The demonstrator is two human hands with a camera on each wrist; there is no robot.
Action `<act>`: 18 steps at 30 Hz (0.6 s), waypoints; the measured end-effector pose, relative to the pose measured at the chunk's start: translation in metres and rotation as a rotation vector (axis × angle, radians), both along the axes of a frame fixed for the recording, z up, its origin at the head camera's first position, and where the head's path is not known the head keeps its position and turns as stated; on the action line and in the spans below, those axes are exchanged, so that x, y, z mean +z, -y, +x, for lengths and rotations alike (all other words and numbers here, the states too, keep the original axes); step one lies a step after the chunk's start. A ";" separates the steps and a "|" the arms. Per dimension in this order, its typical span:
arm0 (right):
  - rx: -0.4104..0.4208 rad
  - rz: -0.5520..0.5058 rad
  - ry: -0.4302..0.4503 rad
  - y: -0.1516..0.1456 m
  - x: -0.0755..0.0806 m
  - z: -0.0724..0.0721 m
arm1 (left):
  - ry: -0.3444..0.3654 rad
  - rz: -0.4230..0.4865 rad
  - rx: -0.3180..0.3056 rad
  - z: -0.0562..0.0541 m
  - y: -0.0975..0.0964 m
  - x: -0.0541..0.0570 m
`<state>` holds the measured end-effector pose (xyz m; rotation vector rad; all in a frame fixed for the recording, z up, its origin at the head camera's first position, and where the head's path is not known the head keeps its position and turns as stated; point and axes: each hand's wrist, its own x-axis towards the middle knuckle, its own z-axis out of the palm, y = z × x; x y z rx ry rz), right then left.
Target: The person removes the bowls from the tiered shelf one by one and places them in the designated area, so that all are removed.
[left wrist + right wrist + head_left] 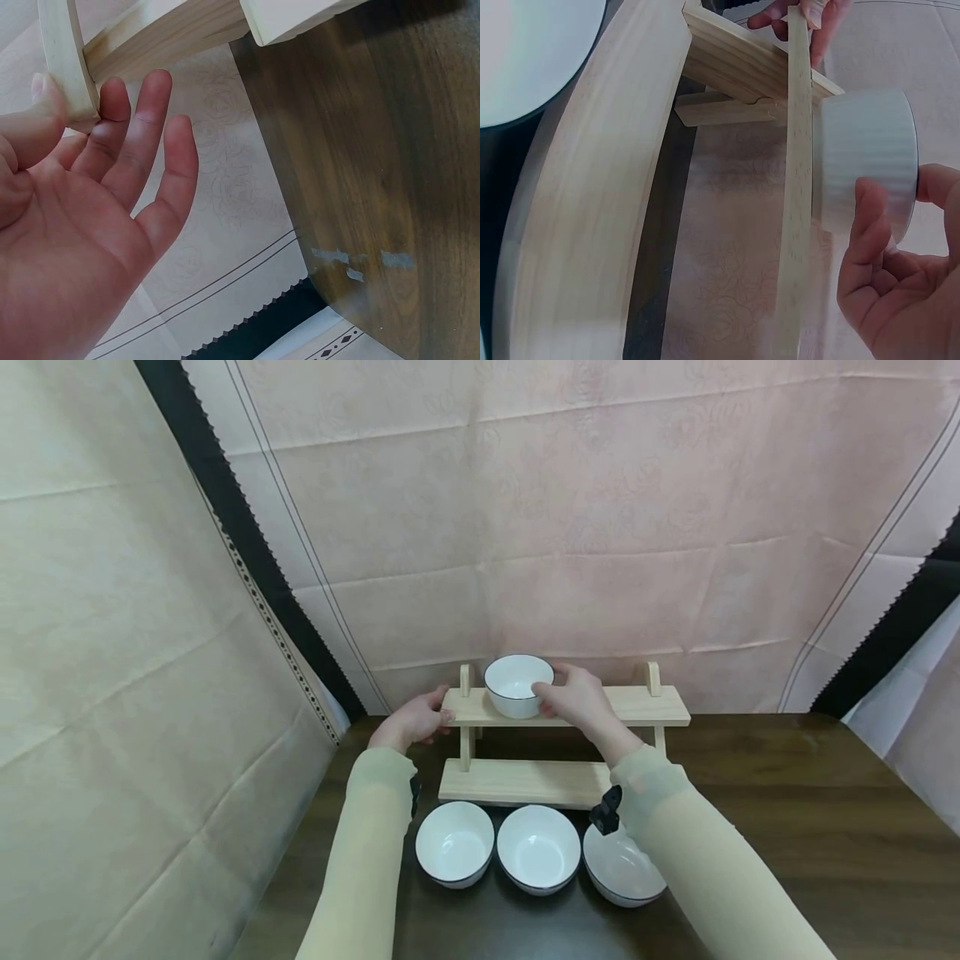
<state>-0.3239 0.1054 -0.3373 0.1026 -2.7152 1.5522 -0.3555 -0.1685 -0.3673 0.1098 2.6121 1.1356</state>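
Note:
A two-tier wooden shelf (pixel 517 781) stands on the table. My left hand (pixel 411 720) pinches the left end of its upper board (pixel 67 60), thumb on one face and index finger on the other, with the remaining fingers spread apart. On the left part of that board sits a white bowl (pixel 517 678) with a dark rim. My right hand (pixel 579 700) grips this bowl (pixel 866 161) by its right side. In front of the shelf, a left bowl (pixel 454 843), a middle bowl (pixel 538 850) and a right bowl (pixel 624 864) stand in a row; my right sleeve partly covers the right one.
The dark wooden table (pixel 757 793) reaches out on both sides of the shelf. Pale cloth (pixel 600 527) hangs behind it, and another cloth (pixel 150 652) hangs at the left. Upright pegs (pixel 654 678) rise at the upper board's ends.

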 end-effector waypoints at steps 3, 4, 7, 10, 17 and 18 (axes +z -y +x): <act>-0.009 0.004 0.003 0.000 -0.001 0.000 | -0.001 0.001 0.001 -0.001 0.000 -0.002; -0.014 0.004 0.003 0.000 -0.002 0.001 | -0.003 0.000 -0.001 -0.001 0.000 -0.002; -0.021 -0.010 -0.003 0.000 -0.004 0.001 | -0.006 0.003 0.001 -0.002 0.000 -0.004; -0.029 -0.041 -0.010 0.001 -0.006 0.001 | -0.009 0.006 0.003 -0.002 0.000 -0.005; -0.041 -0.109 0.002 0.002 -0.011 0.000 | -0.010 0.006 0.003 -0.001 0.000 -0.004; -0.039 -0.111 0.006 0.002 -0.011 0.000 | -0.011 0.006 0.002 -0.001 0.001 -0.004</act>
